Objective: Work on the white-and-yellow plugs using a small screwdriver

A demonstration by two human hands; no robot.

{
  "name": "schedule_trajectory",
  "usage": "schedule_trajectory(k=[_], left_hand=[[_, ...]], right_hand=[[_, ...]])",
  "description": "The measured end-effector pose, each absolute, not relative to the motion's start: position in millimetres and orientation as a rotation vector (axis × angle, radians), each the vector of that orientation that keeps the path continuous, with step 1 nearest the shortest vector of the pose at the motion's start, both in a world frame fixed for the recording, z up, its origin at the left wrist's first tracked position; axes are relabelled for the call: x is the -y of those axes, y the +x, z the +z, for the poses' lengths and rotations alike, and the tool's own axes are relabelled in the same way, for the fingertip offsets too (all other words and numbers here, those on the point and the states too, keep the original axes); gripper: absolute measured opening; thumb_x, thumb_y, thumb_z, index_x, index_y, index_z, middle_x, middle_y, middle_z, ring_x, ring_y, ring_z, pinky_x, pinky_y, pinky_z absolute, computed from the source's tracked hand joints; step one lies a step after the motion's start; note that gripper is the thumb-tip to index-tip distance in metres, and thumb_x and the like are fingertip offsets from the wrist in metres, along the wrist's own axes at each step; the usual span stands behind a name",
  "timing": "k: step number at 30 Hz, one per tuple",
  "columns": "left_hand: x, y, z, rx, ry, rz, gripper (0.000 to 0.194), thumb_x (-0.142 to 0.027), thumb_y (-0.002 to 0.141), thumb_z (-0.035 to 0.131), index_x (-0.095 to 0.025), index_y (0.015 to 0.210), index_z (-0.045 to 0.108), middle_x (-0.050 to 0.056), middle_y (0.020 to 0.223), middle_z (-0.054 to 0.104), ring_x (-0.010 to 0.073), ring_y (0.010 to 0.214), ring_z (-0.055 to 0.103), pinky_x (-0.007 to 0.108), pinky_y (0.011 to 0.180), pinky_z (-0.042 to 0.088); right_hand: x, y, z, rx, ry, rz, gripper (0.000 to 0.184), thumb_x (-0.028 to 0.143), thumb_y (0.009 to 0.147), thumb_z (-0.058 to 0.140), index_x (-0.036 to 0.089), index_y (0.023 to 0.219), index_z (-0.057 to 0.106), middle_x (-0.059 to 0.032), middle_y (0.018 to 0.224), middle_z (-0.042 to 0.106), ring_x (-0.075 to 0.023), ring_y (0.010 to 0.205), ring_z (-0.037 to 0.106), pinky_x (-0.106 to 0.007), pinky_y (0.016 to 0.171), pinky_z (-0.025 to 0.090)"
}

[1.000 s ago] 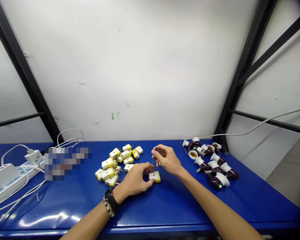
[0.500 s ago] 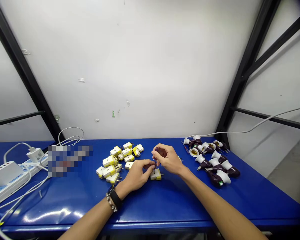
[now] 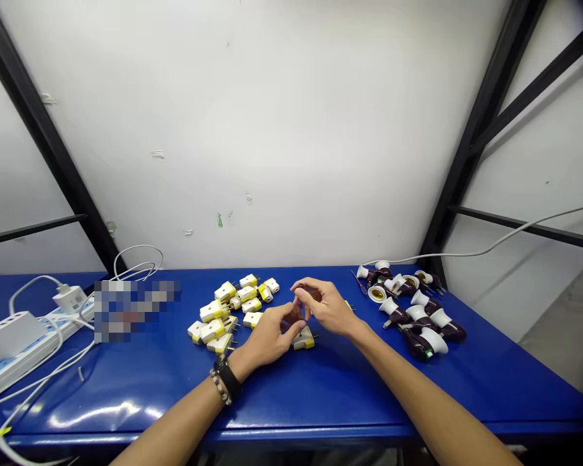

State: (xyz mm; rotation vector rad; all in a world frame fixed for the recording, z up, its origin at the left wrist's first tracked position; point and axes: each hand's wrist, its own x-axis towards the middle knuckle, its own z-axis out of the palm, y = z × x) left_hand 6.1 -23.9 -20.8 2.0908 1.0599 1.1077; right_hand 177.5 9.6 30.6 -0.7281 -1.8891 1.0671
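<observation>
Along the bench's [image 3: 350, 395] near edge, open room below left hand [image 3: 267, 338], right hand [image 3: 326, 308]

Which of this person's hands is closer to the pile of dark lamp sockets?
The right hand: it is just left of the lamp sockets, while the left hand lies farther left, beyond it.

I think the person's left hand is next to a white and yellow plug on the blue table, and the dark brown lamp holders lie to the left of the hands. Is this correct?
Not quite: the dark brown lamp holders lie to the right of the hands, not the left, as the head view shows. The left hand is next to the white and yellow plug on the blue table.
</observation>
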Motion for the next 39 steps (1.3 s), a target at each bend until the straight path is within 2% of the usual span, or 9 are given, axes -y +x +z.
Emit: schedule_trajectory(k=[4,10,14,17,20,24,31,36,39], left_hand=[[25.2,7.0,-18.5,-1.059,2.126,1.075,0.019,-0.028,0.097,0.053,-0.017,0.092,0.068,0.002,0.083,0.071,0.0158,0.073,0.064,0.026,0.068,0.051],[24.3,8.5,-19.3,-1.161,2.114,1.084,0.016,-0.03,0.093,0.061,-0.016,0.087,0.066,0.002,0.077,0.071,0.0154,0.066,0.063,0.024,0.059,0.049],[24.7,7.9,-19.8,-1.08,2.133,1.079,0.018,-0.026,0.096,0.055,-0.017,0.091,0.069,0.003,0.084,0.074,0.0168,0.074,0.067,0.027,0.069,0.052],[23.4,8.4,-20.4,-1.129,2.126,1.076,0.017,-0.029,0.093,0.061,-0.018,0.082,0.068,0.002,0.079,0.073,0.0163,0.07,0.065,0.028,0.069,0.052],[23.0,7.4,-19.5,-1.202,2.146,1.08,0.018,-0.034,0.088,0.069,-0.018,0.081,0.064,0.001,0.078,0.07,0.0168,0.071,0.064,0.027,0.067,0.05],[27.3,1.6,-14.6,-1.262,2.209,1.04,0.029,-0.04,0.078,0.077,-0.02,0.092,0.063,0.002,0.087,0.07,0.0182,0.075,0.062,0.028,0.068,0.049],[32.2,-5.9,-9.3,-1.271,2.34,0.874,0.025,-0.037,0.077,0.076,-0.021,0.096,0.071,0.003,0.091,0.073,0.0195,0.077,0.064,0.031,0.073,0.049],[31.8,-9.9,-8.4,-1.268,2.289,0.804,0.026,-0.033,0.075,0.078,-0.022,0.098,0.074,0.001,0.086,0.075,0.0182,0.073,0.065,0.028,0.07,0.049],[32.3,-12.1,-6.8,-1.202,2.266,0.819,0.02,-0.028,0.077,0.076,-0.02,0.095,0.074,0.001,0.086,0.075,0.0172,0.074,0.066,0.026,0.07,0.05]], right_hand=[[-8.9,179.3,33.2,1.908,-0.675,1.213,0.029,0.041,0.097,0.05,0.017,0.102,0.066,-0.0003,0.079,0.067,-0.0097,0.05,0.057,-0.022,0.05,0.045],[-8.4,178.1,33.1,1.89,-0.69,1.184,0.033,0.048,0.096,0.054,0.018,0.089,0.064,0.0001,0.075,0.066,-0.0077,0.045,0.047,-0.02,0.042,0.038],[-8.1,180.2,34.9,1.908,-0.662,1.281,0.04,0.051,0.099,0.045,0.017,0.095,0.067,-0.0009,0.075,0.067,-0.0072,0.044,0.042,-0.02,0.042,0.035],[-7.3,181.8,36.3,1.948,-0.646,1.327,0.039,0.052,0.097,0.049,0.017,0.096,0.066,-0.0005,0.075,0.066,-0.0074,0.046,0.043,-0.02,0.043,0.035],[-6.9,181.1,36.5,1.951,-0.659,1.255,0.038,0.054,0.096,0.054,0.018,0.084,0.06,0.0015,0.069,0.062,-0.008,0.048,0.046,-0.02,0.044,0.037],[-8.5,180.8,37.8,1.91,-0.698,1.2,0.045,0.059,0.096,0.05,0.019,0.075,0.053,0.004,0.063,0.056,-0.007,0.043,0.044,-0.02,0.041,0.033],[-14.1,184.2,39.1,1.803,-0.722,1.197,0.049,0.065,0.092,0.051,0.02,0.073,0.053,0.0041,0.06,0.055,-0.0079,0.04,0.043,-0.022,0.041,0.033],[-16.6,190.6,41.3,1.861,-0.759,1.026,0.048,0.057,0.096,0.047,0.02,0.067,0.053,0.0057,0.052,0.045,-0.0092,0.045,0.036,-0.023,0.045,0.031],[-16.1,197.1,42.4,2.144,-0.846,0.854,0.043,0.054,0.088,0.063,0.018,0.064,0.059,0.0053,0.054,0.044,-0.0093,0.05,0.038,-0.022,0.047,0.029]])
